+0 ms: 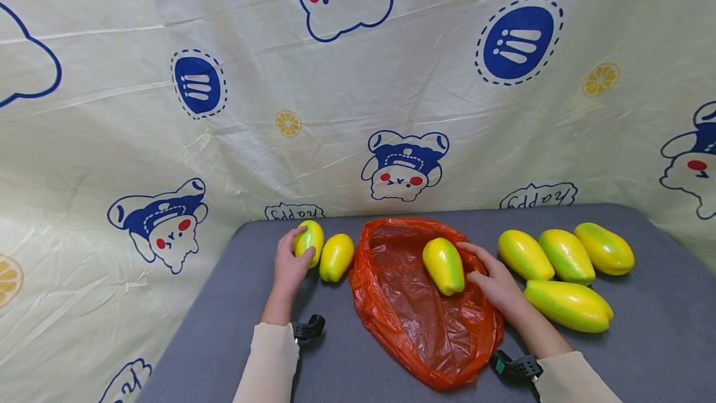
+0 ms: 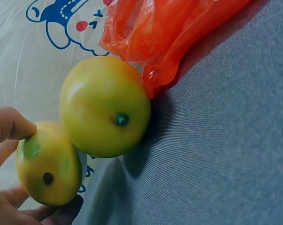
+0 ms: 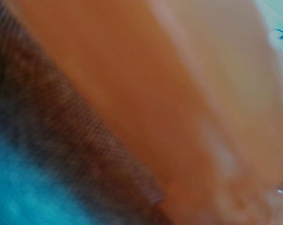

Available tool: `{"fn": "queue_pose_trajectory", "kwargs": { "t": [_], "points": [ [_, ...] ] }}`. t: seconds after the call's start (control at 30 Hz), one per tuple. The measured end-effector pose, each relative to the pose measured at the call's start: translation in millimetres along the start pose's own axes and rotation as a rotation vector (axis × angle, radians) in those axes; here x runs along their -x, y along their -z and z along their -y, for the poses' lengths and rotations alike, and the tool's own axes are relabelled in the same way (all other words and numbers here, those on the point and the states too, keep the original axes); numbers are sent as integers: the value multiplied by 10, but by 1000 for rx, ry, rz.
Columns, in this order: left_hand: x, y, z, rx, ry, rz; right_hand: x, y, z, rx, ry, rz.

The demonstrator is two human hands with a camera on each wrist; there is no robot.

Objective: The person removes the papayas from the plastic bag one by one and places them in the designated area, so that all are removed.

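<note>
At the table's back left, my left hand (image 1: 292,260) grips a yellow-green papaya (image 1: 309,242), with the thumb on one side and fingers on the other. The left wrist view shows this papaya (image 2: 49,164) end-on, beside a second papaya (image 2: 106,108). That second papaya (image 1: 337,257) lies between the left hand and a red plastic bag (image 1: 386,334). The bag's mouth is spread wide, and another papaya (image 1: 444,266) is inside it. At the bag's right rim, my right hand (image 1: 495,282) has its fingers parted beside that papaya. Orange-red film (image 3: 122,93) blurs most of the right wrist view.
Several more papayas lie right of the bag: three in a back row (image 1: 567,257) and one in front of them (image 1: 569,306). The grey tabletop (image 1: 224,328) meets a printed curtain (image 1: 447,98) at the back.
</note>
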State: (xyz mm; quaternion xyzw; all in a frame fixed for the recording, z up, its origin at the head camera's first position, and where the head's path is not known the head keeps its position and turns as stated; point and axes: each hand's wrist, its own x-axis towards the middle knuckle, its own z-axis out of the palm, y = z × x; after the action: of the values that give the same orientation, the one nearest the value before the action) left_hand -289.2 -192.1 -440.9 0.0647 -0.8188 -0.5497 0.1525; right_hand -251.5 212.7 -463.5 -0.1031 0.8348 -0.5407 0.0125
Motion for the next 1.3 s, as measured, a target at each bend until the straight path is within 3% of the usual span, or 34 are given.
{"fn": "queue_pose_trajectory", "kwargs": {
  "t": [0.3, 0.47, 1.3],
  "points": [
    [6, -22, 35, -6, 21, 19, 1, -4, -24, -22, -26, 10],
    [-14, -39, 86, -23, 4, 23, -3, -3, -20, -21, -21, 9],
    [-2, -47, 137, -46, 43, 44, -4, 0, -1, -5, 0, 3]
  ]
}}
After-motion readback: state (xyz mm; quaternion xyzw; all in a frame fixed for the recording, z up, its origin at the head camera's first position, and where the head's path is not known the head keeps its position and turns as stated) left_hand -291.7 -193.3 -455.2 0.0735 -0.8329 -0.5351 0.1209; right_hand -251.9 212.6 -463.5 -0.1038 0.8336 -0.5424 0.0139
